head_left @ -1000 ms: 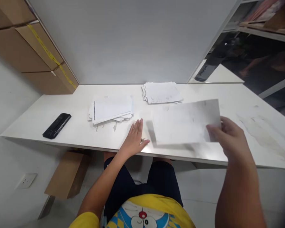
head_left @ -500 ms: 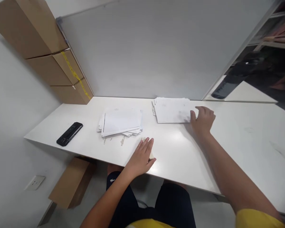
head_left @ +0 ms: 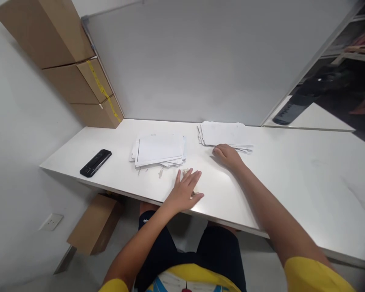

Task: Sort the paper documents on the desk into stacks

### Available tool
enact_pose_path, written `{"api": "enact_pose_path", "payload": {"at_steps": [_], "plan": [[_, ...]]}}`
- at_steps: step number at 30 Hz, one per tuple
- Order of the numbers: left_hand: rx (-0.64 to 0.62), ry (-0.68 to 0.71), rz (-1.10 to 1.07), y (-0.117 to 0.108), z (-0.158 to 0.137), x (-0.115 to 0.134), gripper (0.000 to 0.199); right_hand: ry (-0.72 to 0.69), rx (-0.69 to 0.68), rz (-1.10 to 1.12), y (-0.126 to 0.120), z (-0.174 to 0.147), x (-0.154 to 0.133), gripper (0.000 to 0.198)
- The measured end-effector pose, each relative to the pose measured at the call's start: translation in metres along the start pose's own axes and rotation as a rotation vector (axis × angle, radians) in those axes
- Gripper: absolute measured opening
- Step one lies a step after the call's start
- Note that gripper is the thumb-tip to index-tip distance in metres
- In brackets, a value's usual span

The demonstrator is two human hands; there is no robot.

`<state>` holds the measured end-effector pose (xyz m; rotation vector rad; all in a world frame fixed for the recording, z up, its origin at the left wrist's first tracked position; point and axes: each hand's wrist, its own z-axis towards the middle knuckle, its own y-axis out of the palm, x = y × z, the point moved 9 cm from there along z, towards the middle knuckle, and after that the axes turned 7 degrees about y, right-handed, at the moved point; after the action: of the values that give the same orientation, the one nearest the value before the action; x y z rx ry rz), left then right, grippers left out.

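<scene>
Spread and low over the white table, my left hand [head_left: 184, 190] partly covers a small pale cream piece [head_left: 196, 191] whose kind I cannot make out. My right hand [head_left: 227, 155] is at the front edge of the right stack of white paper sheets [head_left: 223, 133], its fingers curled under and mostly hidden. I cannot tell whether it pinches a sheet. Several sheets stick out unevenly along that stack's front and right edges. To the left lies another stack of paper sheets [head_left: 159, 149], loosely piled, with a dark line on its top sheet.
A black phone-like device [head_left: 95, 163] lies at the table's left. Cardboard boxes [head_left: 76, 83] are stacked by the wall, and another cardboard box [head_left: 94, 223] sits below. A grey panel [head_left: 194, 61] stands behind the table [head_left: 292, 178]. A dark bottle [head_left: 287, 110] is beyond it on the right.
My right hand has moved left from the right stack's right side to its front edge, and its fingers have curled. That stack's front sheets now look more fanned. My left hand's fingers have spread.
</scene>
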<state>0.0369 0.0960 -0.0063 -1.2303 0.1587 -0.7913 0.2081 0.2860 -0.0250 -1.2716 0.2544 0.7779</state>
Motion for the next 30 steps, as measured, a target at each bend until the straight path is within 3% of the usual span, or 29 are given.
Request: {"api": "enact_pose_path", "payload": {"at_steps": [2, 5, 7, 9, 12, 16, 20, 24, 30], "plan": [[0.104, -0.051, 0.058, -0.02, 0.003, -0.021, 0.057, 0.09, 0.049, 0.0, -0.007, -0.013, 0.005, 0.05], [0.216, -0.181, 0.185, -0.052, 0.003, -0.079, 0.051, 0.23, 0.127, 0.112, -0.019, -0.039, 0.014, 0.051], [0.2, -0.227, 0.26, -0.063, 0.004, -0.118, 0.047, 0.268, 0.154, 0.171, -0.024, -0.053, 0.014, 0.052], [0.141, -0.153, 0.309, -0.063, 0.01, -0.136, 0.033, 0.276, 0.175, 0.164, -0.027, -0.061, 0.01, 0.051], [0.171, -0.001, 0.381, -0.058, 0.02, -0.127, 0.03, 0.219, 0.189, 0.08, -0.03, -0.062, -0.002, 0.047], [0.22, 0.111, 0.351, -0.048, 0.042, -0.086, 0.041, 0.158, 0.212, 0.056, -0.034, -0.062, -0.011, 0.045], [0.097, 0.138, 0.302, -0.031, 0.057, -0.057, 0.046, 0.19, 0.202, 0.135, -0.034, -0.065, -0.007, 0.049], [-0.044, 0.058, 0.232, -0.012, 0.052, -0.057, 0.038, 0.206, 0.085, 0.215, -0.024, -0.061, -0.003, 0.053], [0.013, 0.004, 0.073, -0.006, 0.046, -0.067, 0.035, 0.139, -0.057, 0.343, -0.01, -0.055, -0.015, 0.052]]}}
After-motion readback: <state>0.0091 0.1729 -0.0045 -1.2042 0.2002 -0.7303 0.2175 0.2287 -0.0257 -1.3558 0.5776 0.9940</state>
